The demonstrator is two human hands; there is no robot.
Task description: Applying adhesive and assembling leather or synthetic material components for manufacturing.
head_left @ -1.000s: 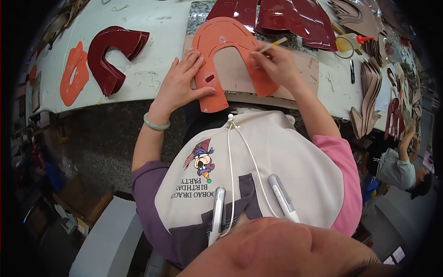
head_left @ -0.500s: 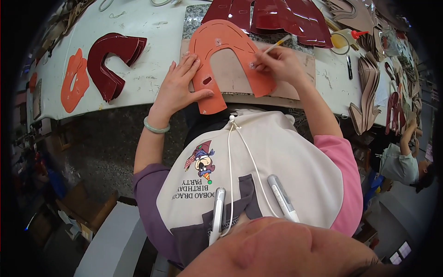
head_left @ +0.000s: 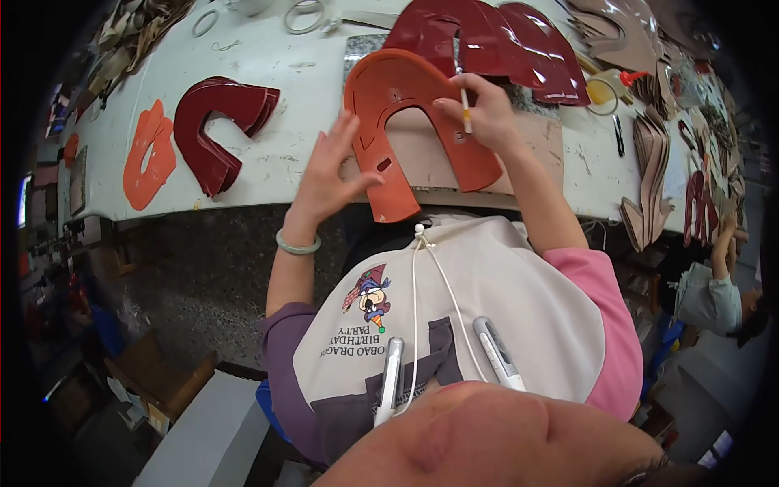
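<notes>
A horseshoe-shaped orange template [head_left: 402, 77] with slots and small holes is tilted, its far curved edge raised above a pale board [head_left: 540, 154]. My right hand [head_left: 488, 118] grips a thin pen [head_left: 466, 109] with a yellow section. Its thumb and fingers are also at the template's upper right edge; whether they pinch it I cannot tell. Beside the template's left leg is my left hand [head_left: 326, 174], fingers spread, thumb close to or touching that leg. Glossy dark red horseshoe pieces [head_left: 519, 40] lie just behind, on a speckled stone slab [head_left: 357, 50].
To the left are a stack of dark red horseshoe pieces [head_left: 193, 134] and an orange cutout [head_left: 148, 158]. At right stand a red-tipped glue bottle [head_left: 604, 91], a black pen [head_left: 619, 135] and beige pieces [head_left: 649, 183]. Another person [head_left: 710, 292] sits at far right.
The template has gone from lying flat to tilted, its far edge up. My left hand has loosened from its surface. The pen in my right hand has swung to point toward me.
</notes>
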